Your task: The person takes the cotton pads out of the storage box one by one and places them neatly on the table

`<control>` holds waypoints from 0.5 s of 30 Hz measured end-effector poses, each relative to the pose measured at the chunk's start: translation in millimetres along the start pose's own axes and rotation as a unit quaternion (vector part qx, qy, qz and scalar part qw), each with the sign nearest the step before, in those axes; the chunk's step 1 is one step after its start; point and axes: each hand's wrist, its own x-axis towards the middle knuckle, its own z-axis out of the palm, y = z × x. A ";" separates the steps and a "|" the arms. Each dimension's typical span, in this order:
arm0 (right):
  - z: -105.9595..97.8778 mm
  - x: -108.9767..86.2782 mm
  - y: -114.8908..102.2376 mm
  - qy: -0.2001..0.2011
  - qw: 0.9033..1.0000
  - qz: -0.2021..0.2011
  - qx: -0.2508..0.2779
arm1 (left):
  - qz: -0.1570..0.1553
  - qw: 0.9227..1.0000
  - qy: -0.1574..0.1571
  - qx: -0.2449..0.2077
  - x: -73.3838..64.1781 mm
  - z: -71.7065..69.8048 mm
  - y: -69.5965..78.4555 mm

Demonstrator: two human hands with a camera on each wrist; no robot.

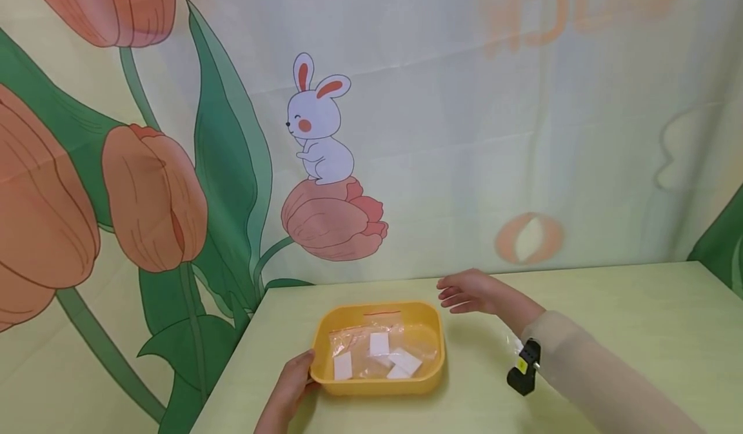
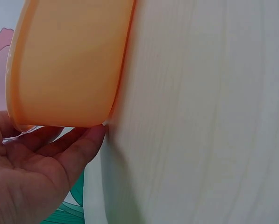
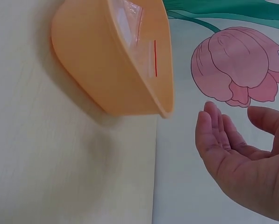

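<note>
A yellow plastic bin (image 1: 383, 388) with rounded corners rests on the table in the head view. Inside it lie clear zip bags (image 1: 426, 340) with red seal lines and several white rectangular pieces (image 1: 343, 366). My left hand (image 1: 288, 385) holds the bin at its near left corner. In the left wrist view the thumb is at the rim, partly hidden, and the fingers (image 2: 81, 149) lie against the side wall. To the right of the bin, my right hand (image 1: 473, 291) is raised off the table, fingers loosely bent and apart from the bin, with nothing in it.
The pale yellow-green table (image 1: 609, 331) reaches back to a hanging cloth (image 1: 435, 163) printed with tulips and a rabbit. A black wrist device (image 1: 524, 366) sits at the right sleeve, with a small piece of clear plastic (image 1: 513, 344) beside it.
</note>
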 end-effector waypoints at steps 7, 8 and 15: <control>21.1 15.0 0.5 0.005 1.000 0.011 0.005 | -0.015 1.000 0.002 0.003 0.8 1.0 0.1; 24.3 17.1 0.9 0.005 1.000 0.014 0.005 | -0.017 1.000 0.001 0.003 1.2 0.8 -0.4; 45.4 26.6 3.7 0.018 0.999 0.040 -0.002 | -0.013 1.000 -0.001 0.003 4.0 1.0 0.0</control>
